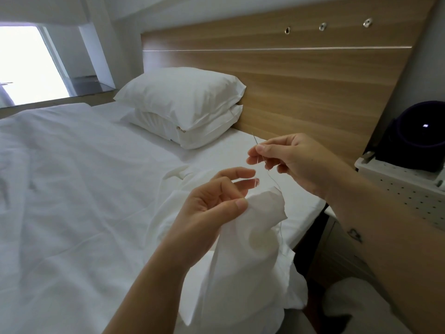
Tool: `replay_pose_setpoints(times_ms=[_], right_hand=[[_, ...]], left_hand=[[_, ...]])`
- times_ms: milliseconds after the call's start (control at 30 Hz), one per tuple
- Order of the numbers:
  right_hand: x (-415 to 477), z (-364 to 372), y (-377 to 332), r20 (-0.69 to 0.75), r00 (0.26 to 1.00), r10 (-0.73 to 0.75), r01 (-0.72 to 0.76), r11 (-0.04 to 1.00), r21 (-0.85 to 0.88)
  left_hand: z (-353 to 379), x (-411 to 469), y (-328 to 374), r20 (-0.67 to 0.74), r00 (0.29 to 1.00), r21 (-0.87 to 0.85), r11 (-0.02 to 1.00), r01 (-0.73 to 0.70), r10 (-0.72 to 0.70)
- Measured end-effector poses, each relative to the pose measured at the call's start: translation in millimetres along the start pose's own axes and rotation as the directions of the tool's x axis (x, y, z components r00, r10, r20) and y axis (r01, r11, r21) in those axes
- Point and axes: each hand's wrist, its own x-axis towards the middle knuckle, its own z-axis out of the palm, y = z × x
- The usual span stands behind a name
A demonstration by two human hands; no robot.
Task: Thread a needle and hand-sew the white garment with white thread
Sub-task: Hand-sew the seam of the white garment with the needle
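Note:
My left hand (pixel 216 201) pinches a bunched edge of the white garment (pixel 252 249) between thumb and fingers, lifted above the bed. My right hand (pixel 289 162) is just above and to the right, pinching a thin needle (pixel 255 142) whose tip points up and left. A fine white thread (pixel 274 182) runs from the needle down to the top of the held fabric and hangs along the garment's right side. The rest of the garment drapes down toward me.
The bed (pixel 84 189) has a rumpled white duvet and two stacked white pillows (pixel 185 107) against a wooden headboard (pixel 289 75). At the right stands a white perforated cabinet (pixel 404 189) with a dark round object (pixel 419 136) on top. A window (pixel 26 66) is at the far left.

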Motion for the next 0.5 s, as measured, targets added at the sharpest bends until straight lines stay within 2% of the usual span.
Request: replay_pose_setpoints(times_ms=[500], right_hand=[[3.3,1.2,2.0,0.000,1.000,0.018,-0.018,0.999,-0.032]], left_hand=[[1.3,1.2,-0.2,0.017,1.000,-0.082,0.997,0.006,-0.005]])
